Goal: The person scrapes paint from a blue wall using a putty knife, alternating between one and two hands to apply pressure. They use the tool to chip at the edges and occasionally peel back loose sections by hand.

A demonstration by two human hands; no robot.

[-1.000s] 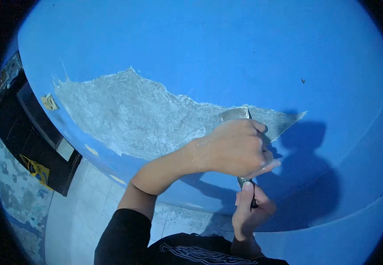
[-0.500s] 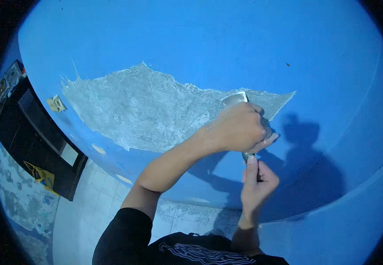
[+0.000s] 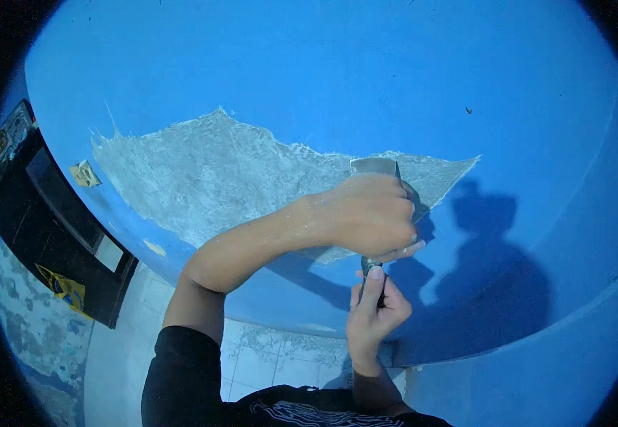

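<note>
blue wall [image 3: 309, 71], scraper [image 3: 374, 166] now straighter

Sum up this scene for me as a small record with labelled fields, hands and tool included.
Tool: scraper, wide metal blade pointing up the picture
Left hand: closed around the scraper, just below its blade
Right hand: grips the dark handle lower down
Wall: blue, with a jagged grey patch behind the blade
Picture's left edge: yellow item

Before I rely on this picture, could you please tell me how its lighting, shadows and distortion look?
Head view: black corners, strongly bowed wall, bluish cast; a person's dark shadow falls at right; the dark panel at far left loses detail; the scraper blade is legible, though partly hidden.
</note>
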